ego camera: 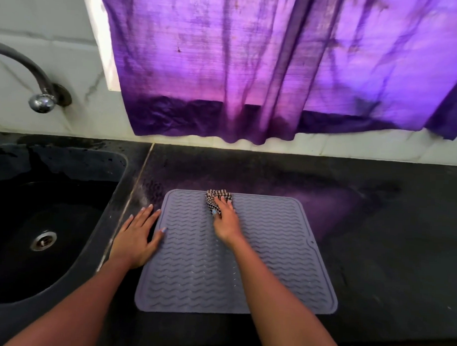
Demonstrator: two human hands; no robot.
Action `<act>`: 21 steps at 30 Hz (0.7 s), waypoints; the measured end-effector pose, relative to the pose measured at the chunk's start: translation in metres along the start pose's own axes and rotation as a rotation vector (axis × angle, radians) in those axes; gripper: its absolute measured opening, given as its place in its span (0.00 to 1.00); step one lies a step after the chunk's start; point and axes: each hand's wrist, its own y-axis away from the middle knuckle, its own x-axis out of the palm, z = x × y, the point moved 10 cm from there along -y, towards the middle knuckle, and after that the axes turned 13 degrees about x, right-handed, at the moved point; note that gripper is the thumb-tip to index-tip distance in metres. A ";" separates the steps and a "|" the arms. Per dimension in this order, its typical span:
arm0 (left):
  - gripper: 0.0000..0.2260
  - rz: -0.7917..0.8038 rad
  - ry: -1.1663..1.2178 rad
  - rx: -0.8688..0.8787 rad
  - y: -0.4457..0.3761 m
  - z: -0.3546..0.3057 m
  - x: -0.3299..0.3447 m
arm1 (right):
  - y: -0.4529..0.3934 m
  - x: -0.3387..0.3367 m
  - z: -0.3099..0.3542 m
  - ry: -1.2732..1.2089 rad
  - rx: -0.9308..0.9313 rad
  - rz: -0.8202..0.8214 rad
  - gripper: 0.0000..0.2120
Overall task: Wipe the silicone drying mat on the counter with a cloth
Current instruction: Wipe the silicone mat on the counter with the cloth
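Head view: mat (245,256) lies flat on the desk (375,242) next to the sink (39,218). Right hand (227,219) grips the cloth (216,197) at the mat's far edge, left hand (135,237) rests flat and open on its left edge. I'd pin that side firmly and wipe along the wavy ridges

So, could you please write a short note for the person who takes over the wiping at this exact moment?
Left hand: flat and open, pressing the mat's left edge and the counter beside it.
Right hand: pressing the checked cloth on the mat, at the middle of its far edge.
Done: cannot tell how much is wiped.
Left: wipe the mat down to the near edge.
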 end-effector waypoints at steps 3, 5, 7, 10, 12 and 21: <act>0.39 -0.015 -0.003 -0.001 0.000 0.002 0.000 | -0.003 -0.034 -0.012 -0.518 0.146 -0.104 0.20; 0.40 -0.018 -0.008 0.007 0.000 0.002 0.000 | -0.003 -0.061 -0.013 -0.415 0.115 -0.241 0.21; 0.40 -0.010 -0.009 0.002 0.000 0.003 0.001 | -0.001 -0.079 -0.008 -0.155 0.004 -0.341 0.25; 0.39 -0.014 -0.017 0.000 0.000 0.003 0.001 | -0.001 -0.063 -0.018 0.273 -0.051 -0.284 0.28; 0.39 -0.005 -0.025 0.002 0.000 0.002 0.002 | 0.000 -0.041 -0.034 0.464 -0.027 -0.159 0.29; 0.38 0.018 -0.038 -0.006 -0.001 0.002 0.002 | -0.002 -0.038 -0.044 0.325 0.004 -0.086 0.28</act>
